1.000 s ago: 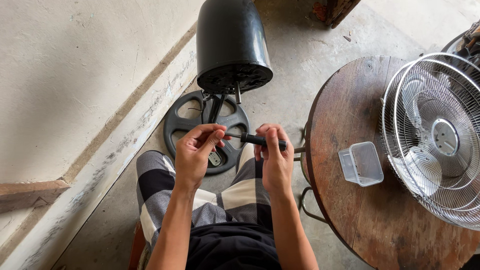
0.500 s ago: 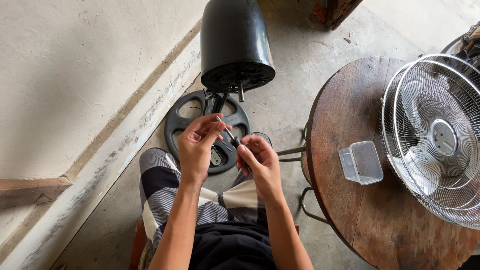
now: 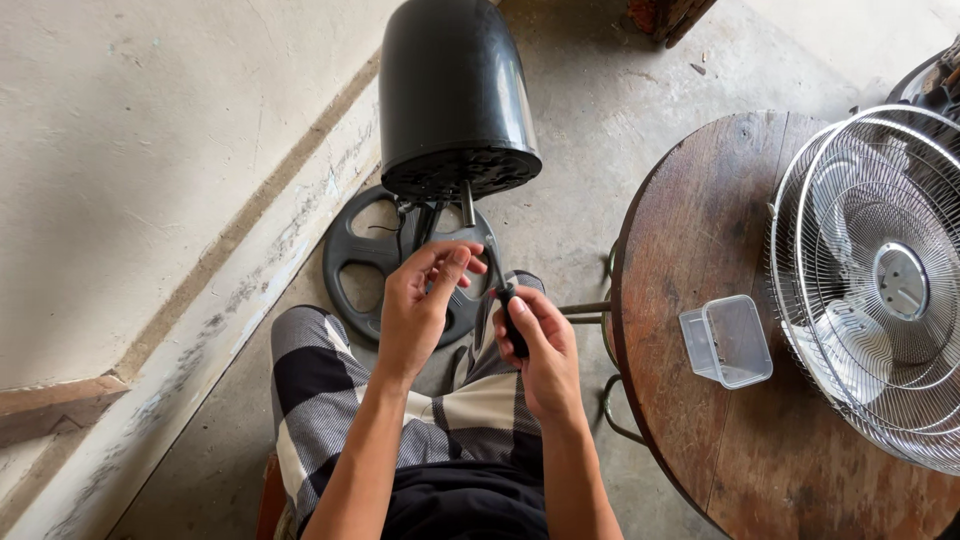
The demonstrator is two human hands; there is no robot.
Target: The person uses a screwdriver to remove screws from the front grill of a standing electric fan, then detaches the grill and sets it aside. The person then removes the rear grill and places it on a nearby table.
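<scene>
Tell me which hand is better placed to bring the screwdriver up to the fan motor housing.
Probably the right hand: it grips the screwdriver handle, shaft aimed toward the motor housing. The left hand only hovers near the shaft.

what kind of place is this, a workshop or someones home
Probably an informal home repair spot, not a fitted workshop: bare concrete floor, a worn round wooden table holding a detached fan grille, and a stripped fan motor housing on its stand.

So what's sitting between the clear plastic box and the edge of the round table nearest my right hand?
Nothing: in the head view, only bare wood of the round table lies between the clear plastic box and the edge facing the right hand.
</scene>
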